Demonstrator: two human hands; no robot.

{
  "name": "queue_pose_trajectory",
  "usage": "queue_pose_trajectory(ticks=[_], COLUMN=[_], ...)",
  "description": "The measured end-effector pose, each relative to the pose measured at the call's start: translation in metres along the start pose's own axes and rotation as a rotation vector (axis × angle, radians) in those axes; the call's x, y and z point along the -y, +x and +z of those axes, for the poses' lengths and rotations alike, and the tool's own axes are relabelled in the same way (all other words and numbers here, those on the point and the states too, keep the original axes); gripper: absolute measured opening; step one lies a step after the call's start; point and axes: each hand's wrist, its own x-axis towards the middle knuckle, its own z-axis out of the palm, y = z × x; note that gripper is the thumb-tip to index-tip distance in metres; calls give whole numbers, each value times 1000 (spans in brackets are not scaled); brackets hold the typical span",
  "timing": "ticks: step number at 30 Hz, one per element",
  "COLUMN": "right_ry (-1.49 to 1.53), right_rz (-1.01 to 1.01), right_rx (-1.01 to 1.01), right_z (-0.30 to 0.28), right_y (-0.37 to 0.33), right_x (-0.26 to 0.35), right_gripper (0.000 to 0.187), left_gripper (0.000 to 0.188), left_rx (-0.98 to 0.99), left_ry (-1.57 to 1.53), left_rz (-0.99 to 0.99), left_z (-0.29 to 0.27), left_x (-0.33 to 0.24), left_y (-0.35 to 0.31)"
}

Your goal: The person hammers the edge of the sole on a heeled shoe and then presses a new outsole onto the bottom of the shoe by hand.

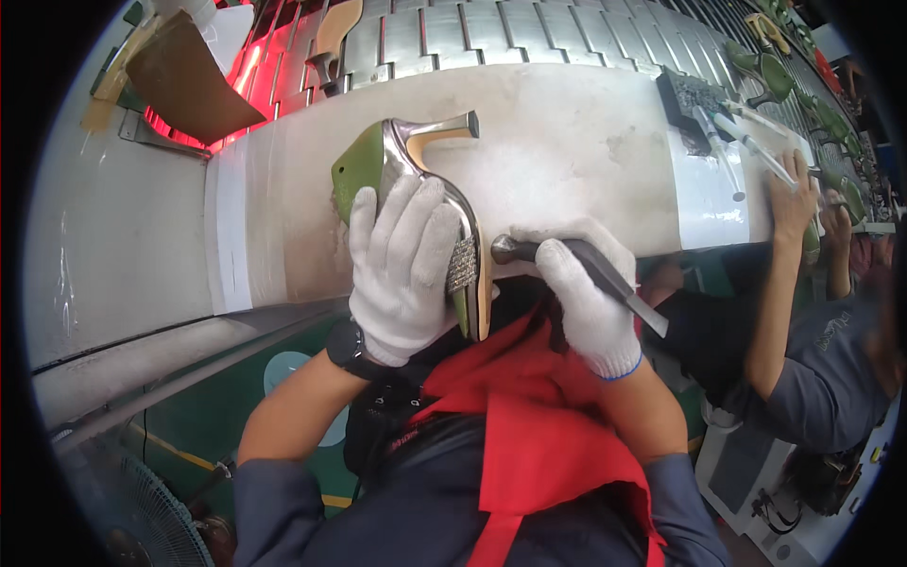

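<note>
My left hand (pixel 402 260), in a white knit glove, is closed over a green high-heeled shoe (pixel 357 163). The shoe lies on its side above the bench, its silver-edged heel pointing right and its tan sole facing right. A glittering strap piece shows beside my fingers. My right hand (pixel 590 293), gloved too, grips a dark tool (pixel 595 267) with a rounded knob at its left end and a flat metal blade at its lower right end. The knob is close to the shoe's sole; whether they touch I cannot tell. My palm hides part of the tool.
The pale bench (pixel 576 123) borders a slatted metal conveyor (pixel 557 33) carrying a tan shoe part (pixel 335 33). A brown sheet (pixel 184 80) stands near red light at left. Brushes (pixel 756 146) and a black block (pixel 694 104) lie right, near a co-worker's hand (pixel 792 198). A fan (pixel 142 515) stands lower left.
</note>
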Motion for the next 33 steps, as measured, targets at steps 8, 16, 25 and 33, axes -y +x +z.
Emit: queue_pose_trajectory(ticks=[8,16,25,33], right_ry=[-98,100,212,231], right_rz=[106,-198,-137,-82], right_rx=[191,390,252,272], right_z=[-14,0,11,-2], right_y=[9,-44,-46,-19], right_x=[42,39,22,24], right_gripper=[33,45,47,45], left_gripper=[102,56,48,49], left_rx=[-3,-25,-40,5], left_ry=[18,-60,-65,-97], left_rz=[-6,-110,-92,-113], left_z=[3,-1,5,4], left_x=[4,-5,-3,-4], left_y=[-9,-2,-6,-3])
